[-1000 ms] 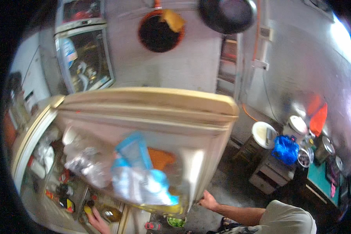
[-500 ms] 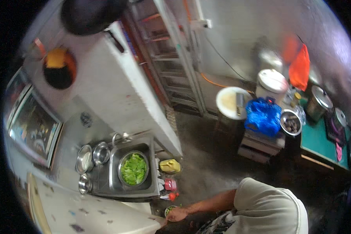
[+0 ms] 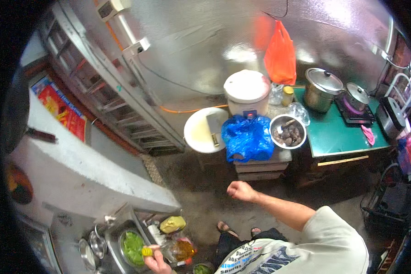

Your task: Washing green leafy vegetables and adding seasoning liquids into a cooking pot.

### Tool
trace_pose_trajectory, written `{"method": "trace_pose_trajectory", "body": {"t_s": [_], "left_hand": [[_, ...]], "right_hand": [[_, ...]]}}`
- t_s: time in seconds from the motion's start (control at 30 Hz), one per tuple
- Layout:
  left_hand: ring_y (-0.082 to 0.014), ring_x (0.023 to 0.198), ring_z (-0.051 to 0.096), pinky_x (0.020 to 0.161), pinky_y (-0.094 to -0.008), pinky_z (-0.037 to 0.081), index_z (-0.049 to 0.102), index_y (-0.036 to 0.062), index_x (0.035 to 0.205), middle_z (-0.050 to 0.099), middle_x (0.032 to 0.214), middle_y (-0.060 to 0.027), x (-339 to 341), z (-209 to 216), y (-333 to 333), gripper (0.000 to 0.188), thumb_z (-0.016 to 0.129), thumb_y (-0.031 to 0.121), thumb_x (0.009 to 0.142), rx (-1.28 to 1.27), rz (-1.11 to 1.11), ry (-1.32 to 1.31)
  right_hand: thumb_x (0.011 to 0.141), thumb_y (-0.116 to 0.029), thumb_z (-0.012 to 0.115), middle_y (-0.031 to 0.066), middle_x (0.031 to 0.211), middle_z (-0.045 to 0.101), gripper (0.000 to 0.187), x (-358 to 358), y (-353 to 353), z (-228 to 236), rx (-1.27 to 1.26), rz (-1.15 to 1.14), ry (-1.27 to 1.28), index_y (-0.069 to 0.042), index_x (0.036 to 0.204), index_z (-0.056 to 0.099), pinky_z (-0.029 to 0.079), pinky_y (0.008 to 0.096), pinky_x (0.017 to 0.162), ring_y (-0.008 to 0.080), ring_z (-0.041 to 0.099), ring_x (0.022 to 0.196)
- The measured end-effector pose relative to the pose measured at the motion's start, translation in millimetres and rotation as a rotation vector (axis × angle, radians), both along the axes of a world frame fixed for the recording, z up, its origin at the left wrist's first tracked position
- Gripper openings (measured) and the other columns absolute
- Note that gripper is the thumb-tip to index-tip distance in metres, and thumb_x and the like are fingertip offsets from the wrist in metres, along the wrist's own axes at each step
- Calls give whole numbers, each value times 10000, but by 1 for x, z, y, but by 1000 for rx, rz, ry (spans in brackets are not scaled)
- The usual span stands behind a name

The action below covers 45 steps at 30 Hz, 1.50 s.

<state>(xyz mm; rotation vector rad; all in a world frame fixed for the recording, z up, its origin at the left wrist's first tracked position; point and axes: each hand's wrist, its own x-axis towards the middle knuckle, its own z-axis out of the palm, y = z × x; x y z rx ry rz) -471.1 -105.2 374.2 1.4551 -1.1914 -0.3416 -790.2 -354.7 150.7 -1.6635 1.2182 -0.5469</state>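
Note:
My left hand is at the bottom edge, gripping a clear bottle of amber liquid with a yellow cap. It holds the bottle over the edge of a metal sink, where a bowl of green leaves sits. My right hand hangs in the air above the dark floor, fingers curled into a loose fist with nothing in it. A yellow packet lies just beyond the bottle.
Ahead stand a low stool with a blue plastic bag, a metal bowl of dark pieces, a round white board with a cleaver and a white rice cooker. A green table carries two lidded pots.
The view has swung from an open fridge round to the sink and the floor. The bottle is now in my left hand, and my right hand has lifted away into open air.

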Motion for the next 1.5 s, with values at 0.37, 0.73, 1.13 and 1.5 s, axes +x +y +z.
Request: {"method": "trace_pose_trajectory", "body": {"t_s": [0.37,0.73,1.13,1.5], "left_hand": [[-193,825,563,744,-313,452,625,-39,939,589,897,-87,32,-72,-276,307,672,260,887,18,-385,141],[-114,566,447,508,-276,335,664,23,894,492,766,-35,39,-52,-432,225,725,230,828,125,-608,-3],[-212,704,540,625,-332,416,640,-6,868,552,803,-87,-23,-44,-473,169,664,157,829,183,-533,-49],[-222,749,560,689,-330,445,650,-31,879,579,826,-104,-99,-33,-484,267,670,234,877,137,-510,4]], "right_hand": [[922,-269,624,196,910,724,265,-118,-232,166,-417,-611,242,-23,970,713,547,438,800,345,708,888],[933,-448,614,150,1180,657,435,-117,-440,235,-441,-620,873,-58,1093,717,515,469,931,344,661,1070],[871,-699,576,149,1142,723,757,-137,-502,237,-72,-186,1159,-40,1227,679,548,432,915,306,687,1082],[925,-647,518,215,981,730,690,-166,-482,244,-291,-290,887,-1,1033,738,546,443,865,357,707,954]]}}
